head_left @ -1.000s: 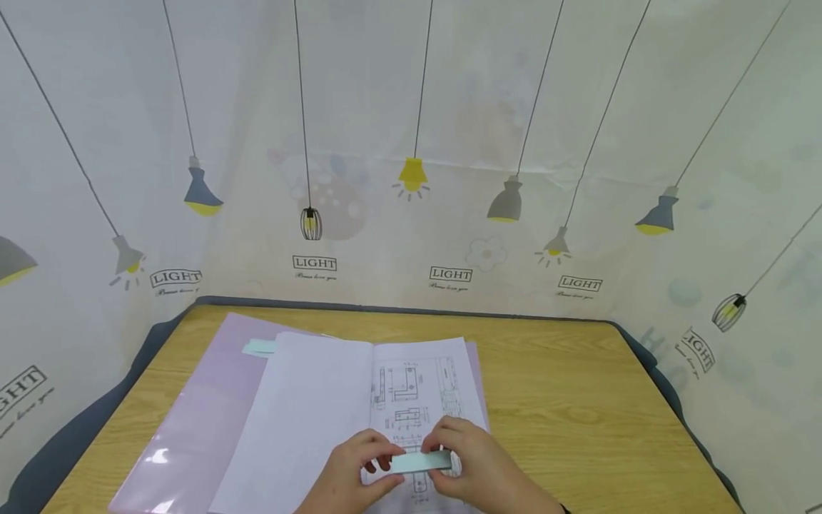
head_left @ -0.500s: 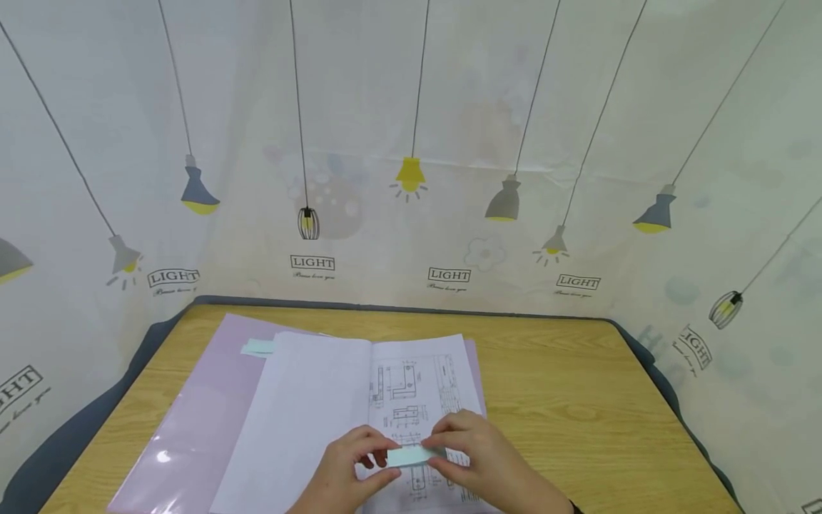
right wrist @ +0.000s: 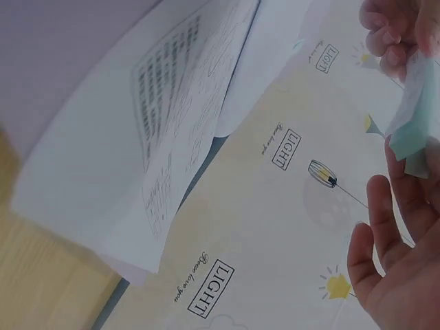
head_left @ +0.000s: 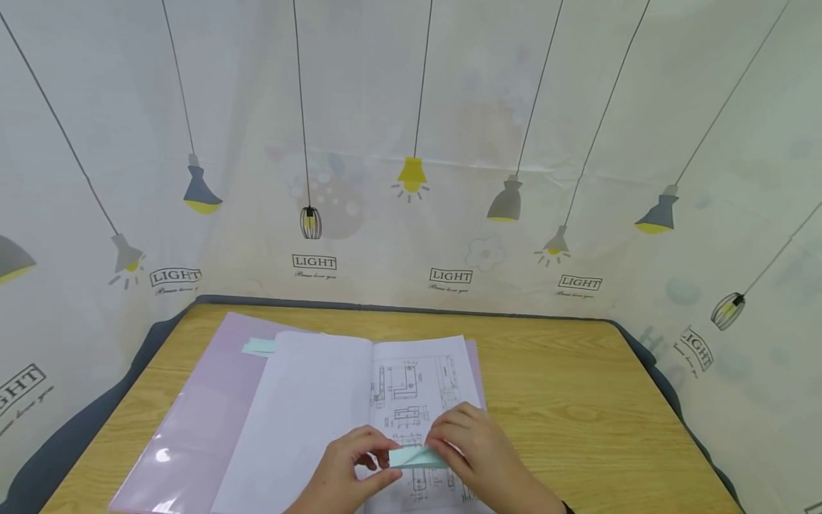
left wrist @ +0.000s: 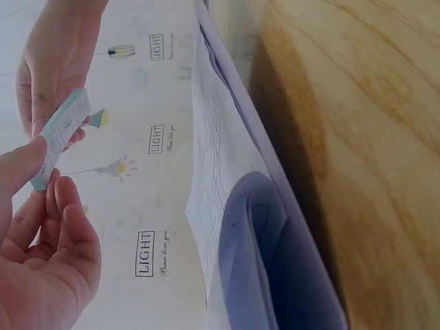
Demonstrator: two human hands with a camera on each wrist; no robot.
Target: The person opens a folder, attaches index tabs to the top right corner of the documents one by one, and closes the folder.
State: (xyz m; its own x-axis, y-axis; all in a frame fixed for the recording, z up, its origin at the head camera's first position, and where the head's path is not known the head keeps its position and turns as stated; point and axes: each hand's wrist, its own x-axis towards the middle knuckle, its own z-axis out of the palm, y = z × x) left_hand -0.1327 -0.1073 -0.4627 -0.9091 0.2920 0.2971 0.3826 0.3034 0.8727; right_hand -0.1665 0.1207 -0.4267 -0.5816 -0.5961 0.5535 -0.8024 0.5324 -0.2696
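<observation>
In the head view, the left hand pinches the left end of the pad between thumb and fingers; the right hand pinches the other end. The pad is above the right page of the open book. Gripping opposite ends probably keeps so narrow a thing steady. The book lies on the folder, on the table; green slips jut from its left edge, perhaps as markers.

In the left wrist view, the pad's printed face shows, its length spanning both hands, clear of the page.

In the right wrist view, a flap stands apart at the pad's right-hand end; whether the fingers bend it, one cannot tell.
</observation>
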